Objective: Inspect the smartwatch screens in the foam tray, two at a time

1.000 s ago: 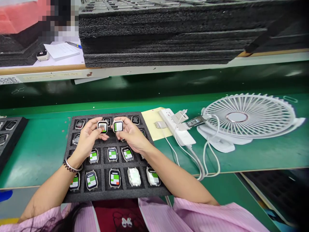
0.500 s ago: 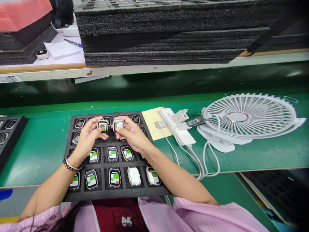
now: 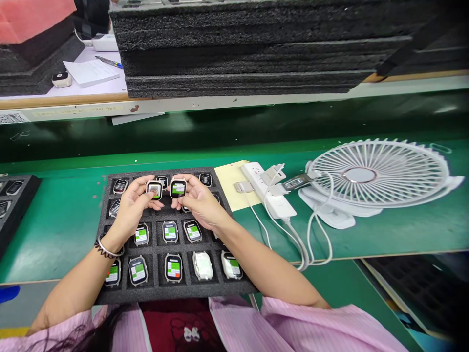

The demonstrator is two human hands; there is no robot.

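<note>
A black foam tray point(image 3: 157, 292) with square pockets lies on the green bench in front of me, holding several small watch bodies with lit green screens. My left hand point(image 3: 130, 210) pinches one watch body point(image 3: 154, 189) above the tray's far rows. Right beside it, my right hand point(image 3: 200, 203) holds a second watch body point(image 3: 178, 188) with a green screen. The two units sit side by side, nearly touching. One white unit point(image 3: 202, 265) lies face down in the front row.
A white power strip point(image 3: 269, 198) with plugs and cables lies right of the tray on a yellow sheet point(image 3: 229, 178). A white fan point(image 3: 377, 173) lies flat further right. Another tray point(image 3: 14, 195) sits at the left edge. Stacked black foam point(image 3: 249, 49) fills the shelf behind.
Both hands stay over the tray with the same two watch bodies. The view has shifted slightly; the hands have barely moved.
</note>
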